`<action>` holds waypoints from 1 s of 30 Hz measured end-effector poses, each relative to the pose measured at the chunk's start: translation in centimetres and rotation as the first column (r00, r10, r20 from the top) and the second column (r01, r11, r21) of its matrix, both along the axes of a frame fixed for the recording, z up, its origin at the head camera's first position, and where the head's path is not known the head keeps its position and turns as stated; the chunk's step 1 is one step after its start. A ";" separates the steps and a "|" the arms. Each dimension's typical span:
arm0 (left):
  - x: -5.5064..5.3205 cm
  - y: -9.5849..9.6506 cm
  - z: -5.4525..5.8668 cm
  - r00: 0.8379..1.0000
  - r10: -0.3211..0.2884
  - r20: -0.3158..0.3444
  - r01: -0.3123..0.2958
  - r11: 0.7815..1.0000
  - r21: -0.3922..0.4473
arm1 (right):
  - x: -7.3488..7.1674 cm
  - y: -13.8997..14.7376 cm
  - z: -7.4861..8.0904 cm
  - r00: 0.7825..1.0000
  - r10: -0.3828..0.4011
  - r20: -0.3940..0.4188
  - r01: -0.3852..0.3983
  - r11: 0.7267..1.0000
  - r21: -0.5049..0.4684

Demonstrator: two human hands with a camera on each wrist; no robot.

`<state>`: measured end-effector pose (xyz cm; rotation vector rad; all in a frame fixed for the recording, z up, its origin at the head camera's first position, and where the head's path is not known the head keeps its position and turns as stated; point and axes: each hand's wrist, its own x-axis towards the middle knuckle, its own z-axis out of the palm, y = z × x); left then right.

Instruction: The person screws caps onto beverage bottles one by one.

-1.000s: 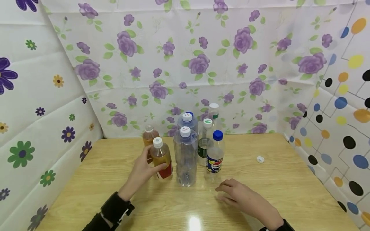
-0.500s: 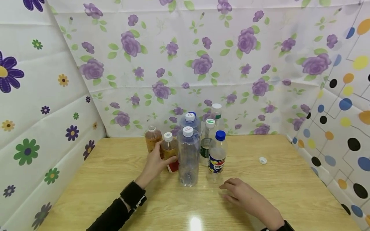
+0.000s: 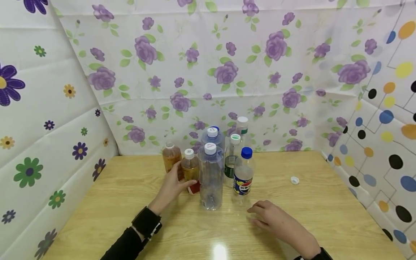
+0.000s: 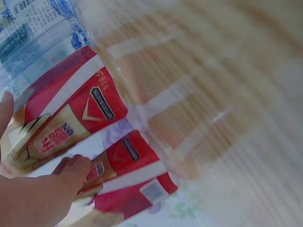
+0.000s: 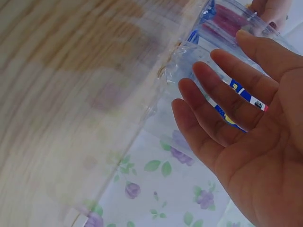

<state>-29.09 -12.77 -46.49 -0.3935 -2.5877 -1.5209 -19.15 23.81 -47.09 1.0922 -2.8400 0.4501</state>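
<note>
My left hand (image 3: 170,186) holds a drink bottle (image 3: 191,172) with a white cap and a gold-and-red label, standing beside a tall clear bottle (image 3: 211,180). Its thumb is at the front and its fingers are on the left side, between this bottle and a similar uncapped bottle (image 3: 171,156). Both red labels show in the left wrist view, on the held bottle (image 4: 71,109) and its neighbour (image 4: 135,165). My right hand (image 3: 274,220) is low over the table with fingers loosely extended, holding nothing. Nearest to it stands a blue-capped cola bottle (image 3: 243,178).
Behind the tall clear bottle is another large one (image 3: 212,139), with a blue cap partly hidden behind it. Two clear bottles, one with a green label (image 3: 230,164) and one farther back (image 3: 242,126), stand near the floral backdrop (image 3: 195,72). A loose white cap (image 3: 294,180) lies on the right.
My left hand has moved the capped bottle right and slightly back, up to the tall clear bottle. Over the last half second it has barely moved. The right hand keeps its place.
</note>
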 end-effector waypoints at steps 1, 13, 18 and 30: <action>0.2 -0.3 0.1 1.000 -0.011 0.007 0.011 1.000 0.007 | 0.0 0.0 0.0 1.000 -0.001 -0.002 0.001 1.000 0.002; -0.7 -4.2 1.7 0.984 0.176 -0.029 -0.179 0.965 -0.194 | 0.2 0.4 0.1 0.998 -0.022 0.064 0.022 1.000 0.005; -3.7 -5.5 1.7 0.987 0.161 0.010 -0.158 0.979 -0.127 | 0.4 0.5 0.2 0.997 -0.037 0.067 0.037 0.999 0.006; -6.1 -6.6 1.0 0.993 -0.030 0.115 0.027 0.999 0.032 | 0.3 0.5 -0.1 0.998 -0.012 0.062 0.012 1.000 -0.003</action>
